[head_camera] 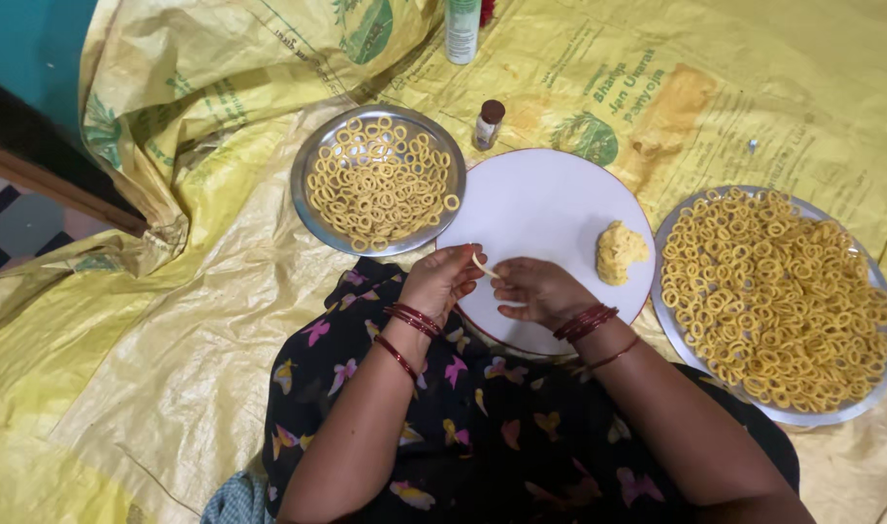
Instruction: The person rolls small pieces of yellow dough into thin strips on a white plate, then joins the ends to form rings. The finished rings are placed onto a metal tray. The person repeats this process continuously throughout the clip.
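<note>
Two hands, left (441, 281) and right (535, 289), pinched one soft dough strip (482, 266); two steel plates (312, 199) of rings at ten and three o'clock.

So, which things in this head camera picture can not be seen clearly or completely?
- Thin strip of yellow dough: mostly hidden between the left hand and right hand.
- Tall white and green bottle: top cut off by the upper edge.
- Large round steel plate of yellow dough rings: near rim hidden by the right arm.
- Small brown-capped bottle: too small to tell contents.
</note>
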